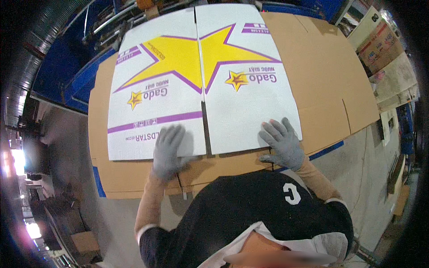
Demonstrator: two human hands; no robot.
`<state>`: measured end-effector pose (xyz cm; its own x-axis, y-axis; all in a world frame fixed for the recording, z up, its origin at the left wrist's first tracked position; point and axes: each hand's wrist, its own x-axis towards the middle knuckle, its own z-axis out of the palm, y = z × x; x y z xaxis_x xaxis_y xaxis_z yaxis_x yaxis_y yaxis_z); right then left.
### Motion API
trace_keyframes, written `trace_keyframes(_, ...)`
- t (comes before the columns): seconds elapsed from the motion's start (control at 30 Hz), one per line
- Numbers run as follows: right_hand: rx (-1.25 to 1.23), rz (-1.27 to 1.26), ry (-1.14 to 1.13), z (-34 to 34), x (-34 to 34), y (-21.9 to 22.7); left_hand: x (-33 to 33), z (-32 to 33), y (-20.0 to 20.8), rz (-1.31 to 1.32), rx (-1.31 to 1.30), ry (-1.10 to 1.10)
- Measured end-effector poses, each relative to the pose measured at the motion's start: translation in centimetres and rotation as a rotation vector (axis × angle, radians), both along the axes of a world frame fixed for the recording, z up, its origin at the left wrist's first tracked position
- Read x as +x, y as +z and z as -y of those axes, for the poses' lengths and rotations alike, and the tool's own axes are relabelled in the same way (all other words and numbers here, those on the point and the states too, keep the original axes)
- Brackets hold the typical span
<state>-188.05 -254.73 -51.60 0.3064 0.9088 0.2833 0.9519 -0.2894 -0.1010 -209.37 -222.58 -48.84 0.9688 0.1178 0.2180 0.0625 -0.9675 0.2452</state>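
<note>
A white printed cardboard sheet [250,107] lies flat before me, with large yellow stars outlined in purple. Dark slots divide it into two panels from its near and far edges. Beneath it, larger brown cardboard [321,80] sticks out on both sides and at the front. My left hand [170,149], in a grey glove, rests open on the near edge of the left panel, fingers pointing away from me. Similarly gloved, my right hand [283,143] lies open with spread fingers at the near right corner of the sheet. Neither hand grasps anything.
Blue machinery with metal rollers [105,27] stands beyond the cardboard at the far left. To the far right are a printed brown carton [380,47] and a pale worn surface [395,82]. Blue edging [326,149] shows under the cardboard. Grey concrete floor [344,178] surrounds it.
</note>
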Motion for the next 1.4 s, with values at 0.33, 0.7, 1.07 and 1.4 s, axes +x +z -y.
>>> trace_keyframes(0.33, -0.005, 0.232, -0.075, 0.8, 1.6, -2.2, -2.6, -3.7, -3.5, 0.011, 0.272, -0.237)
trace_keyframes(0.7, -0.065, 0.207, -0.213, -0.5, 0.9, -3.2, -2.3, -4.5, -3.4, 0.104, 0.348, -0.224)
trace_keyframes(1.07, -0.023, 0.149, -0.464, -2.1, -2.4, -4.9, -2.5, -2.1, -5.1, 0.036, 0.395, 0.275)
trace_keyframes(1.4, 0.168, 0.089, -0.424, -0.2, -10.4, -12.1, -24.7, 5.7, -13.1, 0.195, 0.059, 0.331)
